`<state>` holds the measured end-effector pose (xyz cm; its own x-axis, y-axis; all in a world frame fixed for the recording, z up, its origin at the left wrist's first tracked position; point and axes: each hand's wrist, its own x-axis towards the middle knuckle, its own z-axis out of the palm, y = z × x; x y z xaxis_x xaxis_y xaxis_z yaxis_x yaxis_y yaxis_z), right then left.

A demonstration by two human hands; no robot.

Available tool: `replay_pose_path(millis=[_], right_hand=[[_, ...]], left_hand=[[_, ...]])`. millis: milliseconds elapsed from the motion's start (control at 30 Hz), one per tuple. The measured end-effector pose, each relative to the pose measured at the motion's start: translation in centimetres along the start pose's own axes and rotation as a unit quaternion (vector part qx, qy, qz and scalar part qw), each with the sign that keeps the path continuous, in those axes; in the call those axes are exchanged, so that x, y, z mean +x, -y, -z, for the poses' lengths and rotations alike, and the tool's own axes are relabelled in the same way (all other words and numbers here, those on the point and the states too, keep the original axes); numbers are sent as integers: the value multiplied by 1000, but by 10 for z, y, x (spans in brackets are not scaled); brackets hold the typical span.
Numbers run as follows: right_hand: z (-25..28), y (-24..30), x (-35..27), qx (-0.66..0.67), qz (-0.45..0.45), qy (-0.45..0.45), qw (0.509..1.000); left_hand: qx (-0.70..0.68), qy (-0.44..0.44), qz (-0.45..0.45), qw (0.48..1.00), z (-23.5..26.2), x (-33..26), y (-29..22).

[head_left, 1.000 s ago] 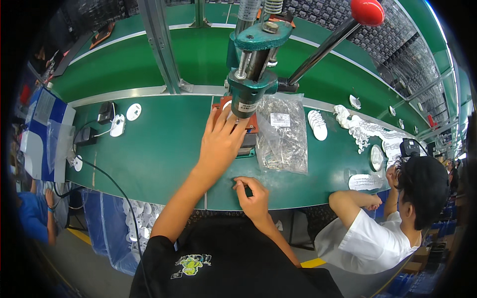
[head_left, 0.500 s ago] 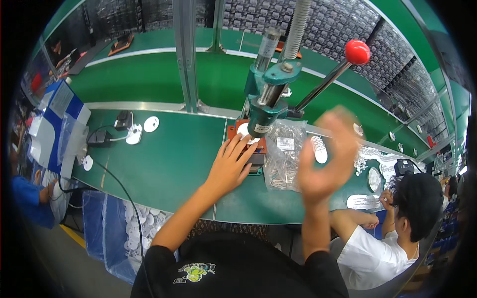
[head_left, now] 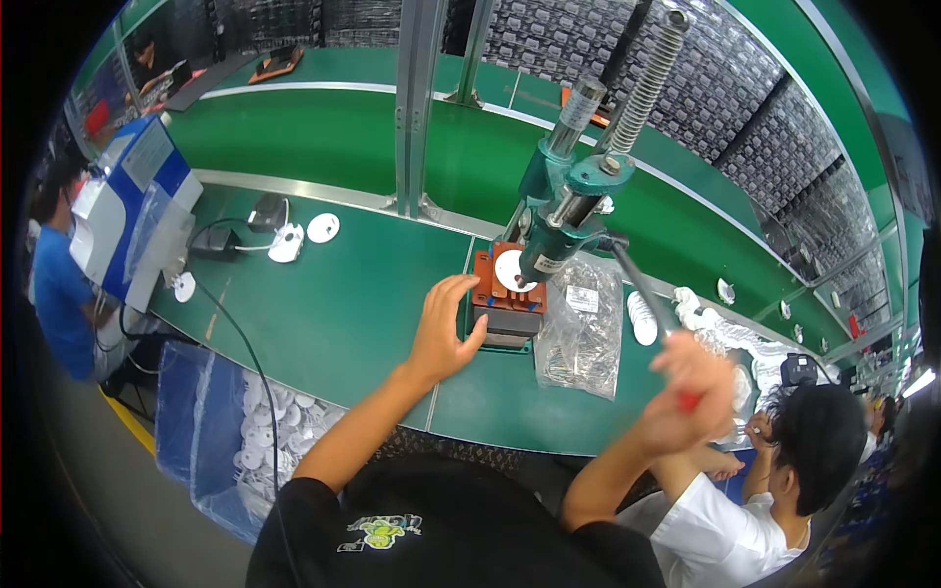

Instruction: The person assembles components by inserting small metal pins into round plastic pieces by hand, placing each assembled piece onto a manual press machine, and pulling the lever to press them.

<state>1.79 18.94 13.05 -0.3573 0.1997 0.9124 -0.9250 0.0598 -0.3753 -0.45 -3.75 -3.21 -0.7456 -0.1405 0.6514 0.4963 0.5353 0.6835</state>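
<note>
A green hand press (head_left: 557, 235) stands at the table's middle. Under its ram, a white round disc (head_left: 508, 267) sits on a red-brown fixture (head_left: 481, 290). My left hand (head_left: 443, 328) rests beside the fixture's left side, fingers spread and thumb apart, holding nothing. My right hand (head_left: 691, 387), blurred by motion, is closed round the red ball knob at the end of the press lever (head_left: 642, 284), which now slants down toward me. A little red of the knob shows between the fingers.
Right of the press lie a clear bag of small metal parts (head_left: 580, 348) and a row of white discs (head_left: 642, 319). A blue bin (head_left: 186, 431) holding white discs stands below the table's left. A co-worker in white (head_left: 725, 510) sits close on my right.
My right hand has gripped the lever knob and pulled it down toward me. My left hand has drawn back slightly from the disc. The view has shifted a little.
</note>
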Motion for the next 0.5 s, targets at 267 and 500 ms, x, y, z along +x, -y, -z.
replay_pose_path(millis=[267,500], right_hand=[[4,5,-30,12,-38,85,996],[-50,-36,32,-10,-96,58,994]], left_hand=[[87,76,-84,990,-3,35,-15],[180,164,-97,965,-17,69,-2]])
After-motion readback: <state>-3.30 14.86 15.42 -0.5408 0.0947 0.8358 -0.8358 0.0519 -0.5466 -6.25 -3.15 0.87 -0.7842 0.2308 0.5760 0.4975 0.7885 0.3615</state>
